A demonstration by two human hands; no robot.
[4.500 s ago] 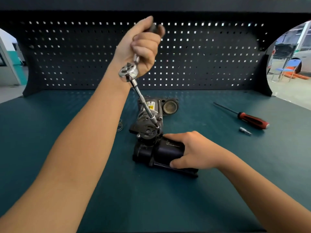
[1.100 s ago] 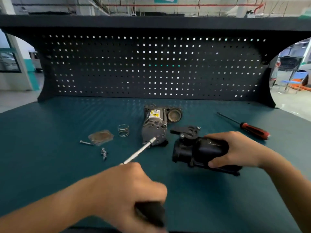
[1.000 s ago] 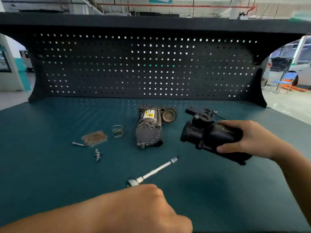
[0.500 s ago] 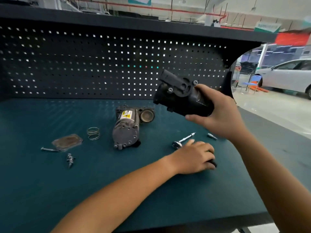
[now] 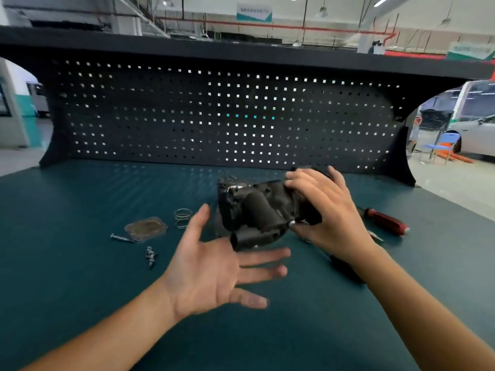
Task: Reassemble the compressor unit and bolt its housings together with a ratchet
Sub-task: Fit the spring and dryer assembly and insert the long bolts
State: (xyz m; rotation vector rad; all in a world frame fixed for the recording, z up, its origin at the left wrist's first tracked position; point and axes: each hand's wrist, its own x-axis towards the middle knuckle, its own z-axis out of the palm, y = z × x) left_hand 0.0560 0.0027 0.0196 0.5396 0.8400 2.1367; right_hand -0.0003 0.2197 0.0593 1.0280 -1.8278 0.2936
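The right hand (image 5: 329,215) grips the blurred black housing (image 5: 257,212); the left hand (image 5: 211,274) has its fingers spread. Beside them lie one spring (image 5: 183,218), one gasket (image 5: 146,227), one screwdriver (image 5: 385,223).

Head cam, looking fwd/down, close over workbench (image 5: 67,290), pegboard (image 5: 187,116) behind.

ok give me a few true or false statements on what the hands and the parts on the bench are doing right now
1. The right hand grips the black housing and holds it clear of the bench. True.
2. The left hand grips the housing too. False: it is open, palm up, fingers straight, gripping nothing.
3. The red-handled screwdriver lies on the bench to the right of the housing. True.
4. The spring sits on top of the gasket plate. False: it lies on the bench beside the plate, to its right, apart from it.
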